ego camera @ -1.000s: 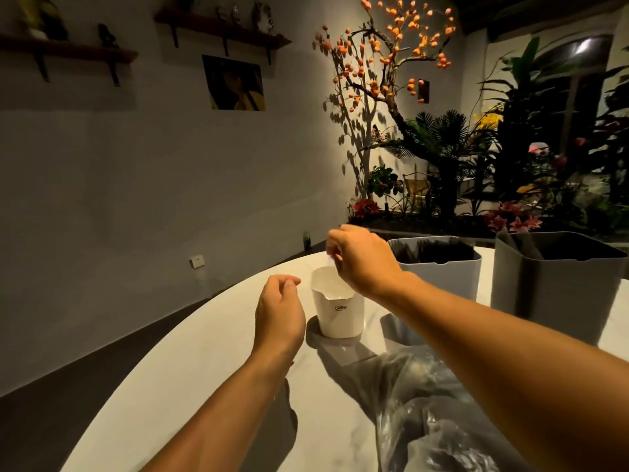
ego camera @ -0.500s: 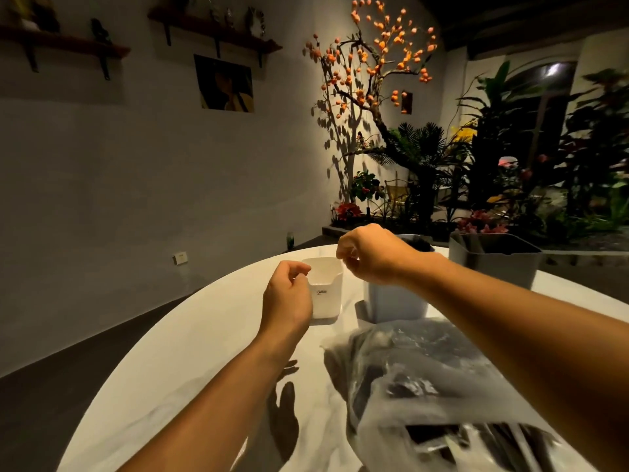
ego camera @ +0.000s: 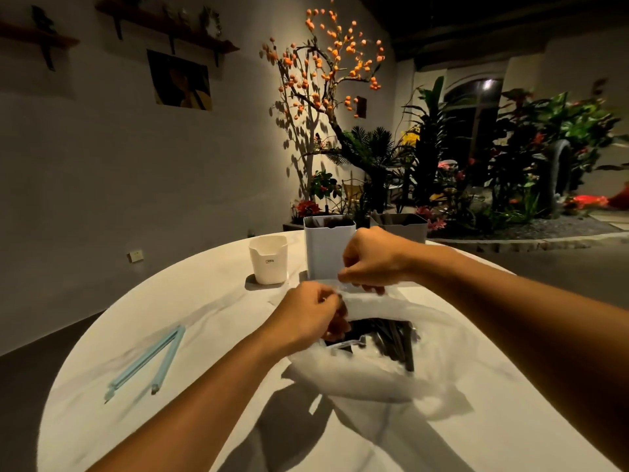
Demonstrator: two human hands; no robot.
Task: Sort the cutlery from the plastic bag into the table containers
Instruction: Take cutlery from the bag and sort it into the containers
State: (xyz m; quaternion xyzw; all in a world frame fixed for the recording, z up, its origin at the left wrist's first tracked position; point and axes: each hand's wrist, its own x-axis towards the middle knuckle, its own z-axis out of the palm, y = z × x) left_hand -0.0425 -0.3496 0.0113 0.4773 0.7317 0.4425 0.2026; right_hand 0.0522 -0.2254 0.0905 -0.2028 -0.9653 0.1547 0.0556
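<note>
You are opening the plastic bag on the tabletop: your left hand and right hand each pinch its rim, grip tight. Black cutlery lies inside. Next, likely reach in, then carry pieces to the containers.

**What cannot be made out**

The cutlery shows only as dark handles through the plastic bag; the kinds are unclear. The right hand hides part of the grey container. The shelves' items are blurred.
</note>
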